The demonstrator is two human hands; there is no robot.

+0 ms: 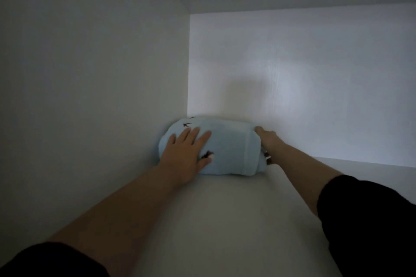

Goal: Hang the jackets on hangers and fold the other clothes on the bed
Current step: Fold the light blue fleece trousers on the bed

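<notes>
Garment (231,148): one, folded, pale blue, dark-marked, in shelf's (225,220) back-left corner; left hand (186,153) flat atop, right hand (266,139) grip unclear.

Reaching into a dim white cupboard, we cannot see the fingers of the right hand (266,139). They are lost behind the three o'clock end of the folded pale blue soft-cloth garment (231,148), and we cannot tell whether they grip it. The left hand (186,153), at nine o'clock on the bundle, partly covers a small dark printed mark (209,154). A tiny glinting object (267,157) at the right wrist is too small to identify. The black left sleeve (51,261) and black right sleeve (371,220) run off frame at seven and four o'clock.
</notes>
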